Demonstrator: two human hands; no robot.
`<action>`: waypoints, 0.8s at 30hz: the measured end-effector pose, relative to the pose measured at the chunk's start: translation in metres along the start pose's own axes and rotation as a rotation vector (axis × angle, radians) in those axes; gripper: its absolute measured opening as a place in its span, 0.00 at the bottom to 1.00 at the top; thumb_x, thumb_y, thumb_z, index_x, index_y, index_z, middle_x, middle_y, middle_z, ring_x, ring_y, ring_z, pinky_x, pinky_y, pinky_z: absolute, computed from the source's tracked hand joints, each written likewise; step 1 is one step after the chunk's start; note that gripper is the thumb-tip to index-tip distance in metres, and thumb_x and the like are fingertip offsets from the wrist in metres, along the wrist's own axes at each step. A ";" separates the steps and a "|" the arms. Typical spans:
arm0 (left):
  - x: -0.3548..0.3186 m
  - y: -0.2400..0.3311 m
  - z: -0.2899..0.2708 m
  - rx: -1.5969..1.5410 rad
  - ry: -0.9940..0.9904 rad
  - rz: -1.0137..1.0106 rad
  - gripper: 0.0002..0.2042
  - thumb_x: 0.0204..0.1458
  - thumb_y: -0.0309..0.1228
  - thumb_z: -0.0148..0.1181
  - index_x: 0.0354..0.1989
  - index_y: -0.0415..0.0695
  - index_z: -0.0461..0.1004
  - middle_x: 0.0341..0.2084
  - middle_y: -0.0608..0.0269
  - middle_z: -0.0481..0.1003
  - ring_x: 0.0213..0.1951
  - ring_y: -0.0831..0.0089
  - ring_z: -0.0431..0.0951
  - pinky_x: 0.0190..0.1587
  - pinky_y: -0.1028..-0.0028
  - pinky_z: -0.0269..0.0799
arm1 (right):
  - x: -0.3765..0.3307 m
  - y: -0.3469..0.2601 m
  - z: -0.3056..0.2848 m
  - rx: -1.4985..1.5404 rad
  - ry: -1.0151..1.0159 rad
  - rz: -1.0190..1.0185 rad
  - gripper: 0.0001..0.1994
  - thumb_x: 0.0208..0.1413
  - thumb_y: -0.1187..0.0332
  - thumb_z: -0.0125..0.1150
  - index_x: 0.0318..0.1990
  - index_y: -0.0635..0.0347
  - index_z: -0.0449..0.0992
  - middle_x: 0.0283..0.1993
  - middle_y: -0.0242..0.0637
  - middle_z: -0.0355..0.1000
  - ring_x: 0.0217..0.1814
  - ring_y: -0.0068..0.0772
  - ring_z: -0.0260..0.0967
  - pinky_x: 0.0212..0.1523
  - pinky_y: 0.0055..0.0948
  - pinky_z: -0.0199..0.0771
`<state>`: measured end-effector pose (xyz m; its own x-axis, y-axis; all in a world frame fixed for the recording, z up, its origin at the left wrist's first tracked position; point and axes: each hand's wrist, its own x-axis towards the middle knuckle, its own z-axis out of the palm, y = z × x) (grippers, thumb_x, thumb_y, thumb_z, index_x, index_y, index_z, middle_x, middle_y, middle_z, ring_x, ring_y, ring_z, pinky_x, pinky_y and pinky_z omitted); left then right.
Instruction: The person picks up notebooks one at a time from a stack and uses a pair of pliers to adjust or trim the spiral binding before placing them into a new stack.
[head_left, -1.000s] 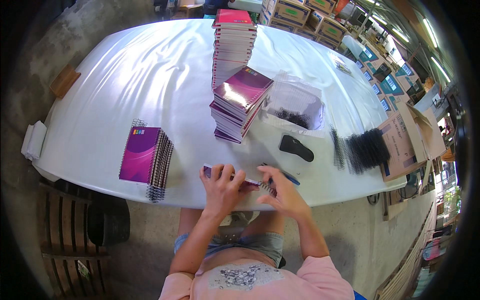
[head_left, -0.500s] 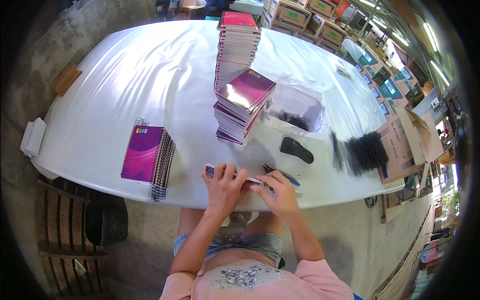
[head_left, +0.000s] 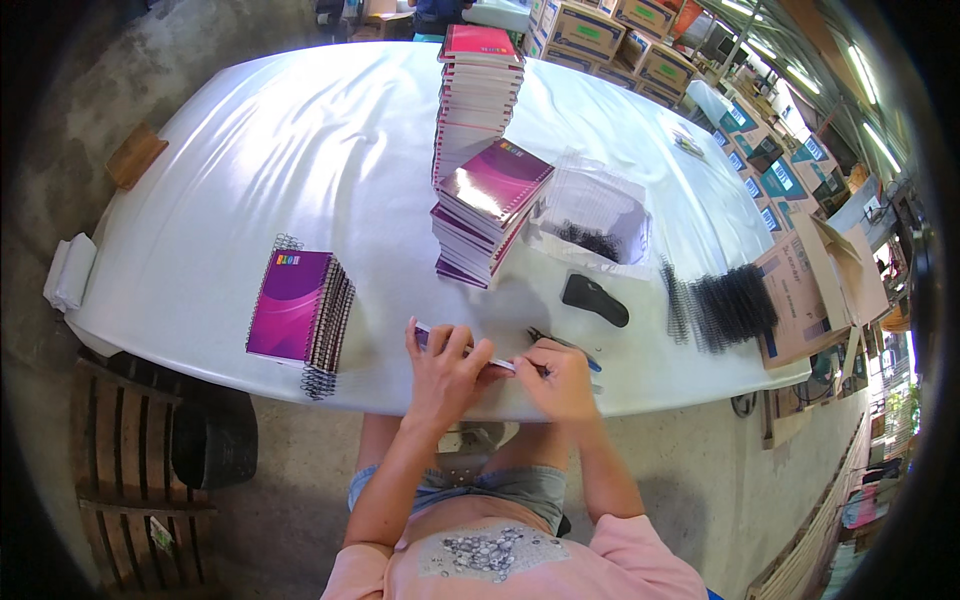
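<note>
At the table's near edge, my left hand (head_left: 445, 370) grips a purple notebook (head_left: 424, 336) held tilted, its thin white page edge toward me. My right hand (head_left: 562, 380) is closed at the notebook's right end, fingertips pinched together. A small dark bit shows between those fingers, too small to name. Just behind my right hand lie pliers (head_left: 592, 360) with blue handles, partly hidden by it. To the left rests a stack of purple notebooks (head_left: 290, 305) with dark wire coils sticking out at both ends.
Two tall stacks of notebooks, purple (head_left: 497, 185) and red-topped (head_left: 480, 42), stand mid-table. Right of them are a paper-lined box (head_left: 640, 225) with black coils, a black rounded object (head_left: 594, 300), a pile of black coils (head_left: 735, 308) and an open carton (head_left: 800, 290).
My right hand's fingers have curled in tighter at the notebook's end, where a stretch of coil showed before. My left hand keeps its grip, almost unmoved.
</note>
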<state>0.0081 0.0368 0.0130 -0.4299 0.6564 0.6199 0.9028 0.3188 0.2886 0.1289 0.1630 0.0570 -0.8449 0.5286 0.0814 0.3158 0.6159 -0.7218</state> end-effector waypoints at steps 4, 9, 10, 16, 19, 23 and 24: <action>-0.002 -0.011 -0.017 -0.127 -0.100 0.033 0.16 0.38 0.48 0.66 0.26 0.52 0.70 0.29 0.69 0.66 0.40 0.67 0.66 0.51 0.51 0.52 | 0.032 0.058 -0.047 -0.178 0.242 -0.312 0.17 0.47 0.65 0.58 0.46 0.59 0.75 0.44 0.47 0.72 0.51 0.45 0.67 0.54 0.37 0.64; 0.004 -0.002 -0.026 -0.170 -0.105 0.015 0.21 0.32 0.49 0.70 0.25 0.48 0.70 0.32 0.65 0.67 0.43 0.63 0.66 0.49 0.56 0.55 | 0.043 0.121 -0.072 -0.496 0.210 -0.061 0.15 0.49 0.69 0.58 0.45 0.60 0.77 0.43 0.40 0.75 0.50 0.43 0.70 0.55 0.46 0.64; 0.001 -0.006 -0.025 -0.161 -0.085 0.010 0.22 0.31 0.50 0.70 0.25 0.47 0.70 0.33 0.64 0.67 0.43 0.62 0.66 0.50 0.56 0.55 | 0.044 0.107 -0.068 -0.493 0.198 -0.078 0.15 0.49 0.69 0.58 0.45 0.60 0.77 0.43 0.40 0.75 0.50 0.43 0.70 0.55 0.46 0.64; -0.001 -0.008 -0.022 -0.184 -0.075 0.013 0.23 0.32 0.51 0.71 0.26 0.46 0.70 0.36 0.62 0.66 0.45 0.60 0.65 0.55 0.52 0.53 | 0.021 0.048 -0.012 0.635 -0.282 -0.260 0.07 0.43 0.80 0.60 0.32 0.66 0.81 0.37 0.48 0.77 0.42 0.43 0.75 0.54 0.41 0.69; -0.001 -0.008 -0.023 -0.194 -0.079 0.011 0.23 0.31 0.50 0.72 0.26 0.45 0.70 0.37 0.61 0.66 0.46 0.59 0.65 0.55 0.52 0.53 | 0.023 0.048 -0.011 0.758 -0.257 -0.306 0.10 0.41 0.82 0.57 0.33 0.65 0.81 0.37 0.47 0.77 0.41 0.43 0.75 0.54 0.40 0.69; -0.002 -0.013 -0.023 -0.236 -0.057 0.012 0.24 0.29 0.50 0.73 0.24 0.45 0.70 0.40 0.59 0.66 0.47 0.56 0.64 0.54 0.52 0.54 | 0.032 0.040 -0.007 0.388 -0.258 -0.245 0.08 0.42 0.74 0.63 0.33 0.63 0.82 0.35 0.46 0.77 0.40 0.42 0.75 0.51 0.42 0.70; 0.000 -0.012 -0.022 -0.242 -0.043 0.014 0.24 0.29 0.50 0.73 0.24 0.45 0.70 0.40 0.59 0.66 0.47 0.56 0.64 0.54 0.52 0.54 | 0.035 0.044 -0.010 0.375 -0.255 -0.251 0.08 0.42 0.74 0.63 0.33 0.63 0.82 0.35 0.46 0.77 0.40 0.42 0.75 0.51 0.42 0.70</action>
<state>-0.0025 0.0175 0.0257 -0.4122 0.6901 0.5949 0.8824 0.1396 0.4494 0.1176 0.2141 0.0348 -0.9679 0.2036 0.1476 -0.0472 0.4294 -0.9019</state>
